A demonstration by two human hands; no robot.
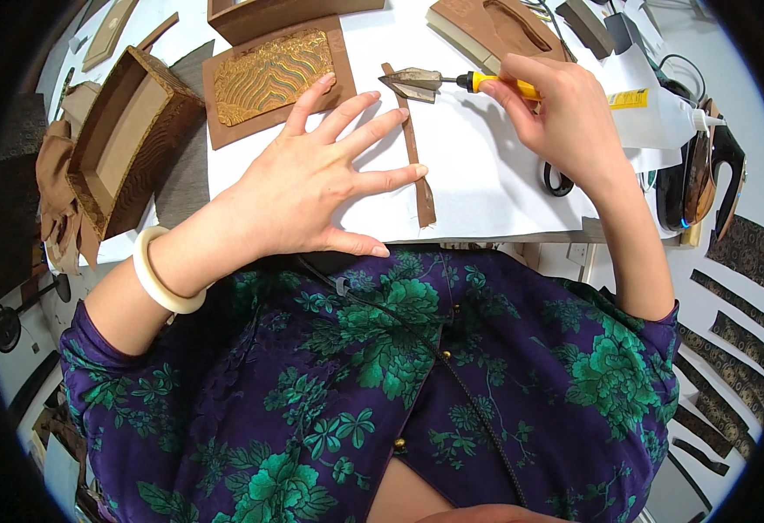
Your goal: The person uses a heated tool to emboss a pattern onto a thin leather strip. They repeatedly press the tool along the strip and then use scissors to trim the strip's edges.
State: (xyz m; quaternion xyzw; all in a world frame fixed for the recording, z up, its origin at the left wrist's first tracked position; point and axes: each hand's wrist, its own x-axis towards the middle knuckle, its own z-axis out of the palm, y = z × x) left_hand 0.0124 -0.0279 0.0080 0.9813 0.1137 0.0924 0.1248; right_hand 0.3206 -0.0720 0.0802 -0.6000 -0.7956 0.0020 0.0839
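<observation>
on my feed the brown strip (411, 141) lies on the table (495, 205), the left hand (312, 183) splayed, gripping nothing, two fingertips at it probably to steady it, the right hand (565, 105) closed round the yellow-handled tool (417, 85), aimed at the strip's far end.

White tabletop (478, 192); brown strip (410, 141), brown panel (228, 133) atop.

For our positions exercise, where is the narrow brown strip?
In the head view, the narrow brown strip lies just right of centre, partly under the left hand, its far end by the tip of the yellow-handled tool.
</observation>
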